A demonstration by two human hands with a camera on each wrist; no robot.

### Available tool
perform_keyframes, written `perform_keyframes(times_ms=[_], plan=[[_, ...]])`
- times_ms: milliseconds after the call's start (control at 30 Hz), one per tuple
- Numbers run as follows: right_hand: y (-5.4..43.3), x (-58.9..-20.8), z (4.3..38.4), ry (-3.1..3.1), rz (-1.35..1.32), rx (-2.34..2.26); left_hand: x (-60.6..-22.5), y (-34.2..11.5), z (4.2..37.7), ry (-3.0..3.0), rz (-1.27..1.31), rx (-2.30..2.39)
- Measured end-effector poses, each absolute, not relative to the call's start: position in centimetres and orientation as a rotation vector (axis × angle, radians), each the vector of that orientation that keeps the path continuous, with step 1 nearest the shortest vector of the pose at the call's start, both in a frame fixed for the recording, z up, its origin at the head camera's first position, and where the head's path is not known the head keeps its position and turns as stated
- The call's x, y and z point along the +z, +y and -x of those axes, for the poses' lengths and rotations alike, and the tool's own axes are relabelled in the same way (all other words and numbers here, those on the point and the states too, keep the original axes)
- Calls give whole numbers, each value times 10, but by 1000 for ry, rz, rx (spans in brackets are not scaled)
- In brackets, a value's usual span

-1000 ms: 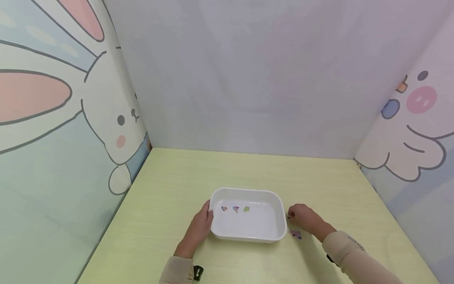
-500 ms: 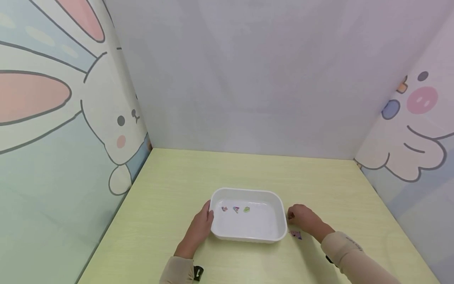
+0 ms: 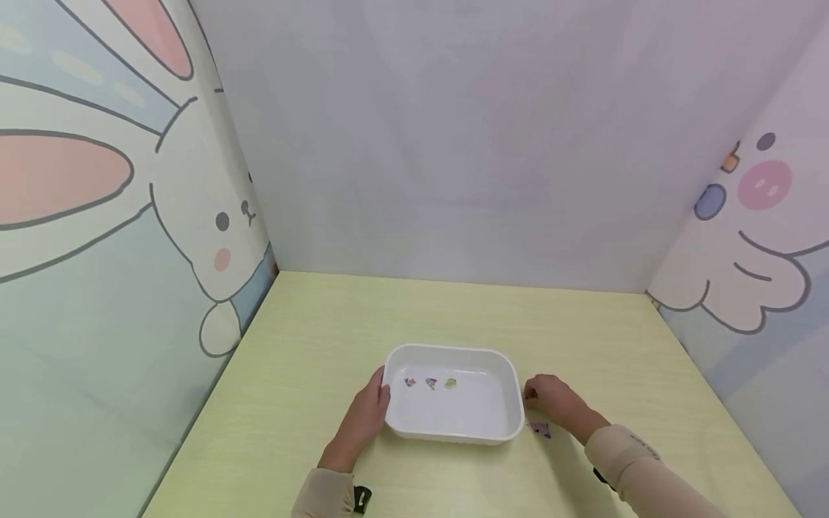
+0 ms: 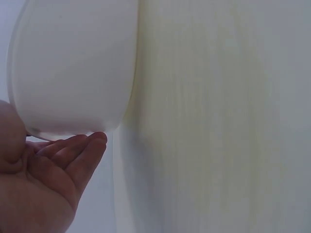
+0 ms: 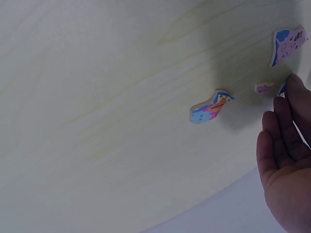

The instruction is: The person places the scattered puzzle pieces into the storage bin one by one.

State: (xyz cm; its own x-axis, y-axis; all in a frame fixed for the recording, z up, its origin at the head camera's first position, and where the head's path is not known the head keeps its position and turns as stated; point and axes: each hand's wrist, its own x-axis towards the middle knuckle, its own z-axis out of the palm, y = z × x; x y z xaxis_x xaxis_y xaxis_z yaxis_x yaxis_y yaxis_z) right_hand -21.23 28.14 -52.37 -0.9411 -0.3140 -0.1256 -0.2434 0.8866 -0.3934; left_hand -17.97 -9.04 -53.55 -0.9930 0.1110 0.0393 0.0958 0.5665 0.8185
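A white rectangular tray (image 3: 453, 432) sits on the table. My left hand (image 3: 367, 412) grips its left end, thumb at the rim and fingers against the outer wall, as the left wrist view shows. Three small printed pieces lie inside: two multicoloured ones (image 3: 410, 382) (image 3: 431, 384) and a green one (image 3: 450, 383). Just right of the tray, my right hand (image 3: 555, 398) is low over the table. Its thumb and index finger pinch a small blue-edged piece (image 5: 282, 89), mostly hidden. Near it lie a pink-purple piece (image 5: 289, 44), a tiny pink piece (image 5: 263, 88) and a blue-and-orange piece (image 5: 210, 109).
The pale yellow wooden table (image 3: 324, 324) reaches back to a grey curtain wall (image 3: 453, 144). Cartoon-printed panels stand at the left (image 3: 97, 360) and right (image 3: 777, 216). A black strap (image 3: 361, 498) shows at the left sleeve.
My right hand has shifted very slightly; the piece at its fingertips, partly visible in the head view a second ago, is now hidden there. The left hand and tray stay put.
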Motion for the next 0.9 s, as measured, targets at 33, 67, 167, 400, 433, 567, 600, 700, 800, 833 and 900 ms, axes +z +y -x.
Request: perform_keyframes(times_ms=[33, 67, 167, 400, 433, 567, 600, 700, 800, 833, 900], plan=[[281, -524, 212, 2870, 430, -562, -536, -90, 180, 2764, -183, 1444], [281, -523, 212, 2873, 428, -560, -535, -91, 180, 2761, -183, 1446], [279, -522, 211, 2881, 430, -552, -535, -90, 180, 2757, -183, 1449], [278, -522, 210, 2901, 422, -511, -534, -90, 179, 2765, -177, 1437], [278, -521, 210, 2901, 424, -509, -534, -90, 179, 2768, -178, 1438], [279, -519, 210, 2907, 405, -516, -535, -90, 180, 2775, -189, 1442], [279, -518, 210, 2907, 397, -521, -535, -90, 179, 2775, -191, 1442], [280, -515, 211, 2905, 380, -538, -536, -91, 180, 2772, -198, 1445], [281, -511, 212, 2909, 390, -544, -537, -91, 180, 2761, -199, 1456], [282, -510, 213, 2913, 408, -546, -537, -91, 180, 2759, -201, 1460], [282, -507, 215, 2920, 429, -557, -537, -91, 180, 2755, -197, 1465]])
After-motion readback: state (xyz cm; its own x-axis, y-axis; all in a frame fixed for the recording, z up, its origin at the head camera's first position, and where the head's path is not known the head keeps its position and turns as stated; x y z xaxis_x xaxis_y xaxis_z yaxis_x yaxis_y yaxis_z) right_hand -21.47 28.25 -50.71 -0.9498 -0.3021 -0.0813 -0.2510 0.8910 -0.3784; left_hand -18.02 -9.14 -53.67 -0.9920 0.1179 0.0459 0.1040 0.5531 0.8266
